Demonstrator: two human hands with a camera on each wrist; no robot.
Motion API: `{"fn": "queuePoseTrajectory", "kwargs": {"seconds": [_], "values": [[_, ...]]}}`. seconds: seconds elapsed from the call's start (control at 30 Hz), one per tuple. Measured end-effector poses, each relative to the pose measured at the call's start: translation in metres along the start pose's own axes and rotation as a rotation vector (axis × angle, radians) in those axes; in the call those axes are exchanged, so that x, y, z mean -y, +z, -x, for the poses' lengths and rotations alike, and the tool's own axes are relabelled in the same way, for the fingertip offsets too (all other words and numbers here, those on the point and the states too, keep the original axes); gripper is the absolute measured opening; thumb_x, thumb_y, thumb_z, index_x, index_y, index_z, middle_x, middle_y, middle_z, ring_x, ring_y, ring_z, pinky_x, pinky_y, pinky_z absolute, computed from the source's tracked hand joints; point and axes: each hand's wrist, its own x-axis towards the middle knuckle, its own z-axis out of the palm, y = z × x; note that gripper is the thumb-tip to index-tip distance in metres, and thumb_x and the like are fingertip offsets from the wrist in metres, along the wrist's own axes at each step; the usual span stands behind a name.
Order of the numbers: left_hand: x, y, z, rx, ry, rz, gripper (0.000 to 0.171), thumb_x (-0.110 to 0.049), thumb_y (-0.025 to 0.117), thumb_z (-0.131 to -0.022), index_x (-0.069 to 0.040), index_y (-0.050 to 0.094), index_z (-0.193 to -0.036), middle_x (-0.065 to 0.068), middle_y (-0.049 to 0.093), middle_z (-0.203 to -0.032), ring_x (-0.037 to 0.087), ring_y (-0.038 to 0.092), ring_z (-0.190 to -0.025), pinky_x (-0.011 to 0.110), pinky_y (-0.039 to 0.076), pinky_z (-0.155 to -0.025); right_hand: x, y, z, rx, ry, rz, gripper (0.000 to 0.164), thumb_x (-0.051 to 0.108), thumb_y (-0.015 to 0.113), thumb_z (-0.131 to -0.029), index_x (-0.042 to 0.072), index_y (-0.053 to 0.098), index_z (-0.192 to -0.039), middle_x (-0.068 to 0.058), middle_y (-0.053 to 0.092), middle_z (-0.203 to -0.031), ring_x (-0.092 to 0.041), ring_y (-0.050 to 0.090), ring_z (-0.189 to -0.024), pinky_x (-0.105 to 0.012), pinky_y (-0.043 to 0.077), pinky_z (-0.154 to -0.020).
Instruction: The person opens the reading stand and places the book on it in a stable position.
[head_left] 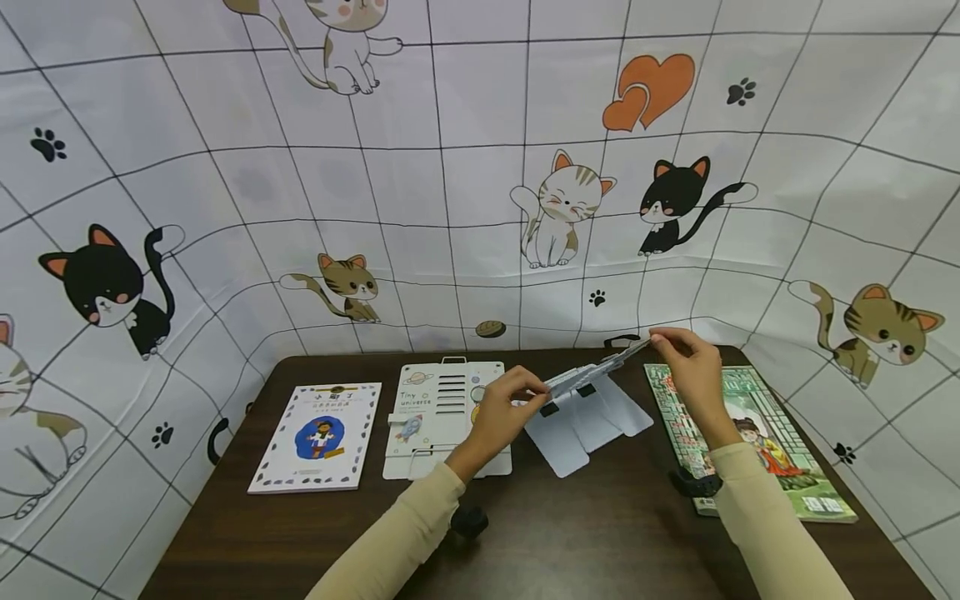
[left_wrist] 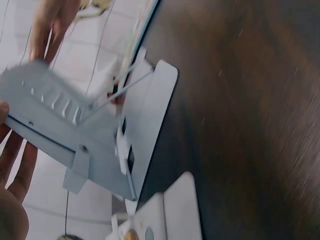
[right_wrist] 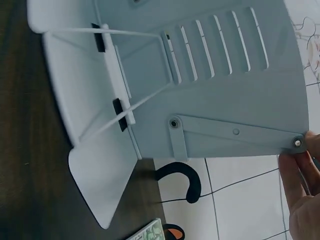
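Note:
A white metal book stand [head_left: 588, 433] stands unfolded on the table, its slotted back panel [right_wrist: 220, 95] tilted up from the base plate. My left hand [head_left: 504, 417] pinches the panel's left edge, thumb on one face and fingers behind in the left wrist view. At the opposite upper corner, my right hand [head_left: 692, 379] pinches the panel between thumb and fingers beside a riveted side arm [right_wrist: 235, 131]. A bent wire support [right_wrist: 135, 102] runs from the base up to the slots. Black pads [right_wrist: 120, 115] sit along the hinge.
Left of it lies a second, flat book stand [head_left: 420, 412] printed "Tiny universe". Farther left is a white book [head_left: 318, 437] with a blue circle. A green illustrated book [head_left: 772, 442] lies at the right, partly under my right forearm. A cat-patterned sheet [head_left: 480, 167] hangs behind the dark table.

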Motion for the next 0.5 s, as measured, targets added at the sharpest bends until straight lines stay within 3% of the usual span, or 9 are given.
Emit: {"fn": "queuePoseTrajectory", "kwargs": {"seconds": [0.13,0.23,0.37,0.5], "values": [[-0.013,0.014,0.004,0.0,0.053,0.006,0.008,-0.002,0.08,-0.094,-0.004,0.079,-0.102,0.009,0.071,-0.099,0.024,0.074,-0.094,0.033,0.065,-0.082,-0.005,0.008,-0.016,0.031,0.043,-0.069,0.033,0.021,0.068,-0.106,-0.001,0.072,-0.131,0.0,0.077,-0.117,0.005,0.065,-0.095,-0.008,0.051,-0.081],[-0.021,0.027,0.006,-0.005,0.132,-0.018,0.008,-0.002,0.082,-0.092,-0.004,0.079,-0.099,0.008,0.072,-0.097,0.021,0.074,-0.09,0.028,0.065,-0.078,-0.006,0.014,-0.027,0.077,0.049,-0.115,0.035,0.02,0.067,-0.107,-0.003,0.071,-0.133,-0.002,0.077,-0.12,0.004,0.066,-0.097,-0.008,0.052,-0.082],[-0.031,0.043,0.011,-0.009,0.23,-0.062,0.007,-0.003,0.083,-0.091,-0.003,0.079,-0.097,0.005,0.074,-0.094,0.014,0.076,-0.087,0.019,0.062,-0.077,-0.002,0.022,-0.036,0.182,0.047,-0.174,0.036,0.02,0.064,-0.109,-0.005,0.069,-0.135,-0.015,0.073,-0.129,0.006,0.068,-0.101,-0.009,0.054,-0.088],[-0.044,0.058,0.015,0.002,0.264,-0.08,0.009,-0.005,0.084,-0.091,-0.004,0.079,-0.099,0.003,0.074,-0.094,0.009,0.075,-0.085,0.013,0.059,-0.08,0.005,0.03,-0.042,0.297,0.037,-0.175,0.037,0.022,0.061,-0.11,-0.003,0.069,-0.137,-0.023,0.068,-0.137,0.007,0.068,-0.102,-0.011,0.055,-0.091]]}}
